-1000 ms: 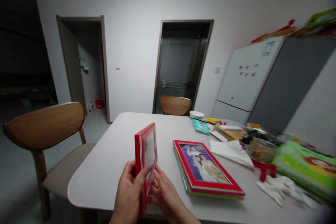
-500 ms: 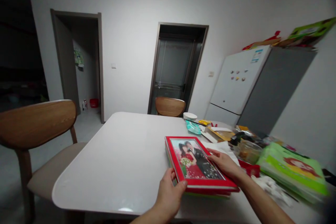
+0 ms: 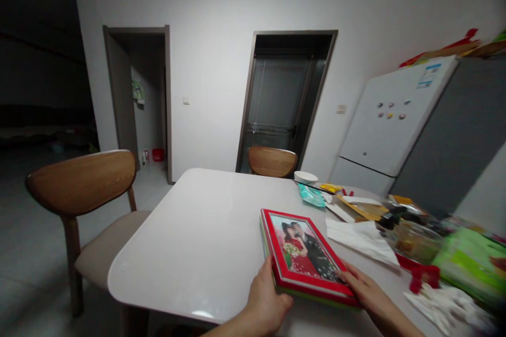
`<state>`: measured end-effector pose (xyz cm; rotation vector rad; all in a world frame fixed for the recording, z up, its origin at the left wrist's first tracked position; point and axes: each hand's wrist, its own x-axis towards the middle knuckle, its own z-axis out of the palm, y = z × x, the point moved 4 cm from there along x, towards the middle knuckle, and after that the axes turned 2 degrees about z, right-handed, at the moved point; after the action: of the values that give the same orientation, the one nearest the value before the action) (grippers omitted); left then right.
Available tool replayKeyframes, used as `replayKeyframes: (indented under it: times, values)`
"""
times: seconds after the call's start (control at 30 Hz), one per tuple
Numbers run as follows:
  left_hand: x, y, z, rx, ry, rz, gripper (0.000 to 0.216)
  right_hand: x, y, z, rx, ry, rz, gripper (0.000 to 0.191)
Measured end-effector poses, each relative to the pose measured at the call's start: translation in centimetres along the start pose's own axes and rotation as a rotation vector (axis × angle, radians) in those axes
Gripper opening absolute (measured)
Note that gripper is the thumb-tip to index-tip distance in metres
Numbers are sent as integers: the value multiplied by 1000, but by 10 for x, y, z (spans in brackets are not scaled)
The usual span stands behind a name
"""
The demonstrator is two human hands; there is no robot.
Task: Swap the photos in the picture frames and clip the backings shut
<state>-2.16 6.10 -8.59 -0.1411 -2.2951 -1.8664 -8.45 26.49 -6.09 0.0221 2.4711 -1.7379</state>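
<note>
A red-bordered picture frame [image 3: 302,250] lies tilted over the near right part of the white table [image 3: 190,242]. Its photo shows two people, one in a red dress with a bouquet and one in a dark suit. Under the frame a green edge shows along the side; what it belongs to is mostly hidden. My left hand [image 3: 271,297] is closed round the near left corner, fingers at the side. My right hand [image 3: 363,287] grips the right edge, its fingertips on the front near the lower right corner.
Right of the frame are white paper [image 3: 361,237], a clear tub [image 3: 417,242], crumpled tissue [image 3: 450,305] and a green package [image 3: 474,258]. A teal packet [image 3: 311,196] and a white bowl [image 3: 305,177] stand at the far edge. Wooden chairs [image 3: 85,184] flank the table; a fridge [image 3: 395,116] is behind.
My view has swung left, so the room shifts right. My right hand has slid down the frame's right side towards its near corner. My left hand still grips the left corner.
</note>
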Motion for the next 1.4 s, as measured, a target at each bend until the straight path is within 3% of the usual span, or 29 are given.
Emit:
replayKeyframes:
  times: [0.3, 0.43, 0.57, 0.7, 0.8, 0.9, 1.0, 1.07, 1.13, 1.2, 1.3, 1.4]
  values:
    - [47, -25, -109, 204, 253, -90, 62, 74, -36, 123, 78, -96, -156, 41]
    - [61, -30, -145, 215, 346, -133, 56, 96, -54, 162, 68, -66, -191, 36]
    - [65, -35, -160, 195, 405, -154, 47, 105, -61, 172, 39, -7, -198, 42]
    - [60, -37, -176, 134, 461, -185, 23, 107, -61, 152, 4, 106, -193, 56]
    - [59, -15, -191, 68, 529, -165, 30, 94, -83, 138, -1, 156, -240, 65]
    - [63, 37, -187, -25, 552, -26, 55, 57, -133, 139, 103, 58, -373, 68]
    - [62, 99, -164, -124, 472, 141, 70, 1, -192, 147, 587, -261, -617, 73]
    - [58, 136, -144, -292, 312, 345, 78, -27, -216, 149, 718, -382, -645, 74]
    - [51, 158, -131, -472, 167, 464, 80, -44, -226, 149, 778, -441, -622, 74]
    - [45, 165, -126, -562, 99, 500, 83, -50, -226, 149, 817, -479, -594, 75]
    - [42, 158, -125, -584, 91, 473, 86, -46, -216, 151, 855, -517, -562, 72]
    - [47, 130, -124, -571, 135, 291, 79, -29, -192, 158, 860, -476, -447, 52]
